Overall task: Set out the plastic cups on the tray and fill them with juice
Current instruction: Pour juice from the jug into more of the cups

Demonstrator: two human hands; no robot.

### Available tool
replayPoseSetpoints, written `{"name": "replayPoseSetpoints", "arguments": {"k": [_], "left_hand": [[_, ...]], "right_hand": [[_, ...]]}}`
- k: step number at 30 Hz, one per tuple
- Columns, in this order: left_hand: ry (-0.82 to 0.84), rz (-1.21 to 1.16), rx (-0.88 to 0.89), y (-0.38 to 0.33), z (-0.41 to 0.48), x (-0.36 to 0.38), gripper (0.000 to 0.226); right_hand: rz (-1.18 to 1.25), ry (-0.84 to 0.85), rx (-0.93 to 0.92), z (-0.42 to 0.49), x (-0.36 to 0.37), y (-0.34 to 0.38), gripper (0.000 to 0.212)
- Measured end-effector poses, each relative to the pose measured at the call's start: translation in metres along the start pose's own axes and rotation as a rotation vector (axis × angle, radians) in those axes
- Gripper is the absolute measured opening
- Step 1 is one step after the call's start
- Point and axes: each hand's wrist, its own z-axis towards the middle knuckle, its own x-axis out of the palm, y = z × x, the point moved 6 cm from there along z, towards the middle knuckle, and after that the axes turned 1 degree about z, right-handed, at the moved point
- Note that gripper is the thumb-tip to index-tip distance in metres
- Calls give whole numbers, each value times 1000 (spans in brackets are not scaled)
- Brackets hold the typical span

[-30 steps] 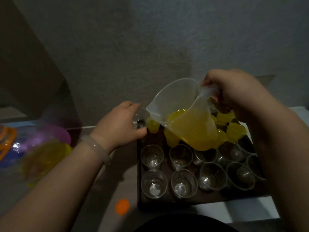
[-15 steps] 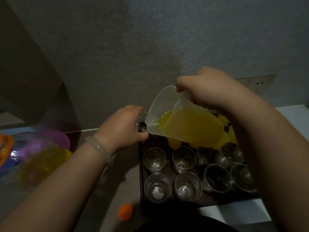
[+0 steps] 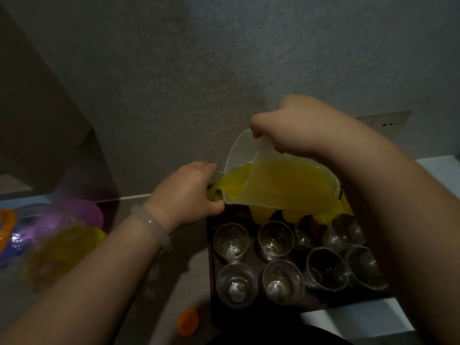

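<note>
Juice pouring at the tray's far-left corner
2 near rows of empty plastic cups [image 3: 231,242] stand on the dark tray [image 3: 211,282]. Beyond, the right hand [image 3: 298,125] has its fingers wrapped round the handle of the tilted jug [image 3: 281,190], and the left hand [image 3: 189,192] has its fingers curled round the cup being filled [image 3: 215,193].

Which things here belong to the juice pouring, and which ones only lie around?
For the job: jug tilted in the right hand; corner cup gripped by the left hand; empty cups; tray.
Lying about: small orange object; purple bowl; blurred yellow thing; wall socket.
</note>
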Motion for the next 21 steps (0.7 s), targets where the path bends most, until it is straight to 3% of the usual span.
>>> {"name": "replayPoseSetpoints", "arguments": {"k": [21], "left_hand": [[9,25,30,2,1,5,78]], "right_hand": [[-60,-5,-22,-1,0,5,32]]}}
